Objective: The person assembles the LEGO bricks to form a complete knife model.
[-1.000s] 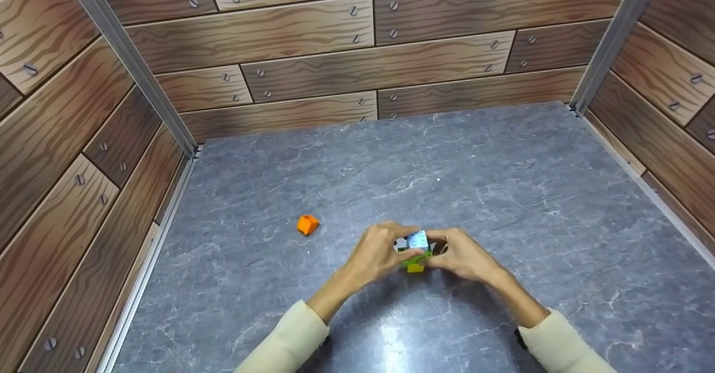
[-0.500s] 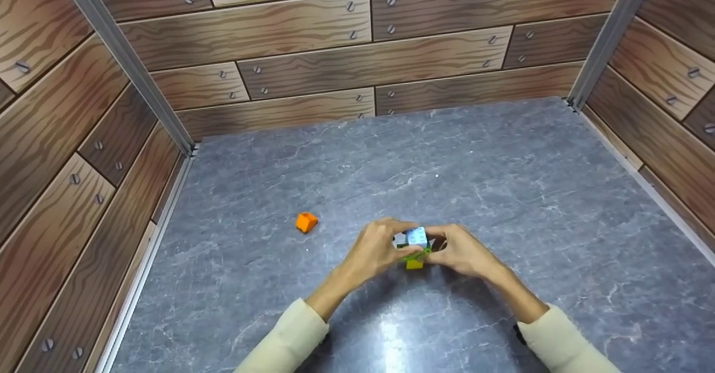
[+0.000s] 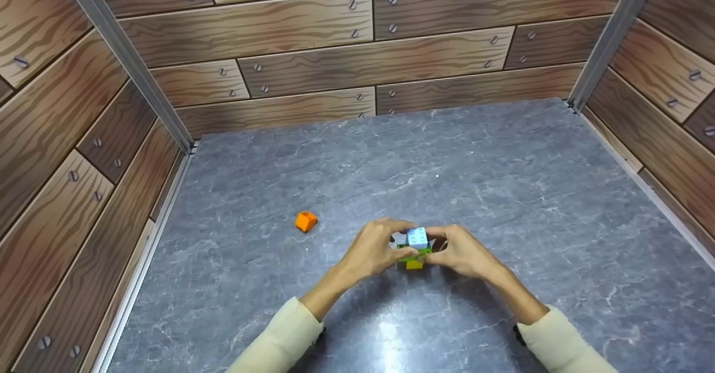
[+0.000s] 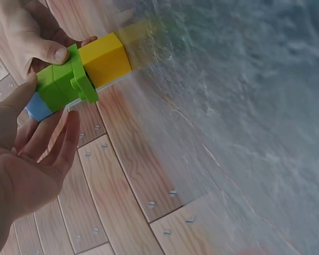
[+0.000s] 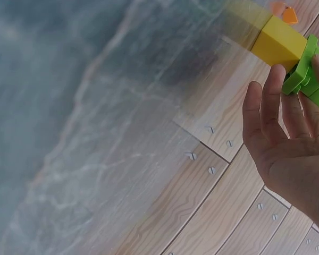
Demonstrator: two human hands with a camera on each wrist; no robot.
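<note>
A small stack of toy building bricks stands upright on the grey marbled tabletop, between the hands. Its bottom is a yellow brick (image 4: 105, 59), its middle green bricks (image 4: 61, 79), one with a protruding rim, and its top a light blue brick (image 3: 416, 238) with studs. My left hand (image 3: 371, 250) pinches the upper stack, its thumb near where blue meets green in the left wrist view. From the other side my right hand (image 3: 463, 253) grips the green part between thumb and fingers. Some fingertips are hidden behind the stack.
An orange brick (image 3: 305, 221) with a slanted side lies to the left of the hands, farther back. Wood-patterned walls (image 3: 307, 43) enclose the marbled tabletop (image 3: 503, 166) at the back and both sides, with metal posts (image 3: 134, 71) at the corners.
The head view shifts slightly. Both hands keep their hold on the brick stack in nearly the same place, and the orange brick stays put.
</note>
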